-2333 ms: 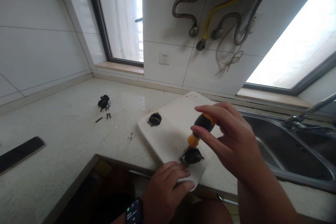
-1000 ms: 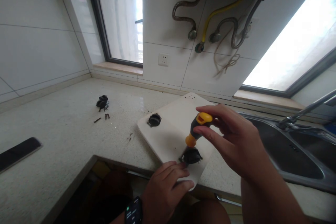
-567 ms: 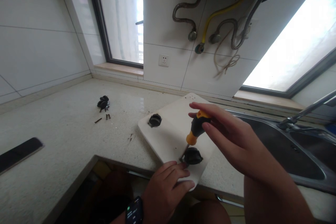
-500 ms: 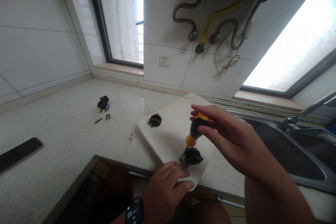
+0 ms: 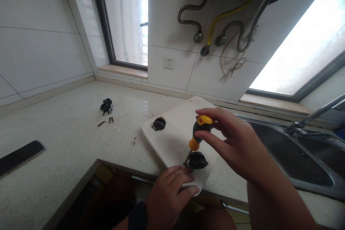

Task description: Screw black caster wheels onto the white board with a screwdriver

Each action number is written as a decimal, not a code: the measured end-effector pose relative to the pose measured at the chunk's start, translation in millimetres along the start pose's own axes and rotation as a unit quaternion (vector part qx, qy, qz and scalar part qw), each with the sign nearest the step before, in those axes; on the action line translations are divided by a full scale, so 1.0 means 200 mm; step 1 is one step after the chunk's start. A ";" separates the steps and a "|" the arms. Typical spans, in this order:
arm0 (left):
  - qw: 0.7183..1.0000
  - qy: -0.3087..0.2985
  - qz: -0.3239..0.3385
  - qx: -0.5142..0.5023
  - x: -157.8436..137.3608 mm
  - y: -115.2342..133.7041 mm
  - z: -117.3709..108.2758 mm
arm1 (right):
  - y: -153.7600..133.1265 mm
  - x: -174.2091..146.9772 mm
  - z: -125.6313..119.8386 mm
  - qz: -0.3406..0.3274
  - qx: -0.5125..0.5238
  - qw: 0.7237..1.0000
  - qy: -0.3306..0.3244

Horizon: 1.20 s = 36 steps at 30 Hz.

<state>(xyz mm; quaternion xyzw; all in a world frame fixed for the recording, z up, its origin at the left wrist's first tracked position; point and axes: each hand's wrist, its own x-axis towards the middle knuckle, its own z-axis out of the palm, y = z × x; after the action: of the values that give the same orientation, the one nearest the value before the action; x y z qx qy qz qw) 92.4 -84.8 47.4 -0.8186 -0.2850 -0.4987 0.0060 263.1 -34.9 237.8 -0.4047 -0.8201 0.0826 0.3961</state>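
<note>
My right hand (image 5: pixel 230 136) grips a yellow-and-black screwdriver (image 5: pixel 202 127) by its handle, thumb on the near side and fingers over the top. The slanted shaft runs down to the base of a black caster wheel (image 5: pixel 197 160) on a white board (image 5: pixel 169 143). The tip is hard to make out beside my fingers. My left hand (image 5: pixel 172 190) holds the board's near corner, its fingertips beside the caster and the shaft. A second caster (image 5: pixel 159 123) sits at the board's left corner. Small holes mark the far corner.
Loose black casters (image 5: pixel 106 105) and several screws (image 5: pixel 110 119) lie on the speckled counter (image 5: pixel 81 143), left of the board. A dark flat strip (image 5: pixel 21 157) lies at far left. A steel sink (image 5: pixel 291 158) with a faucet (image 5: pixel 296 126) is at right. Hoses (image 5: pixel 223 14) hang on the wall.
My right hand has turned the screwdriver, and its handle has shifted slightly left, showing more of the yellow end. My left hand stays in place on the board.
</note>
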 end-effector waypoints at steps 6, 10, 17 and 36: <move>1.000 -0.009 0.001 0.005 0.01 0.00 -0.01 | -0.01 0.02 0.05 -0.008 -0.127 0.986 0.107; 1.000 -0.007 0.006 0.004 0.01 0.00 -0.01 | 0.00 0.01 0.01 -0.017 -0.015 1.000 -0.019; 1.000 -0.001 -0.003 -0.003 0.00 0.00 0.00 | 0.01 0.00 -0.05 -0.053 0.046 0.992 -0.104; 1.000 0.003 0.001 0.001 0.02 0.00 -0.02 | 0.05 0.01 -0.02 -0.009 0.045 0.995 -0.093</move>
<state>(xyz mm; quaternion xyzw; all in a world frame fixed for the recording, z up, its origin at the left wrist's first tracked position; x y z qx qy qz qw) 89.5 -84.9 52.3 -0.8174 -0.2849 -0.5006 0.0077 271.0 -28.4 236.8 -0.3701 -0.8523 0.1531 0.3364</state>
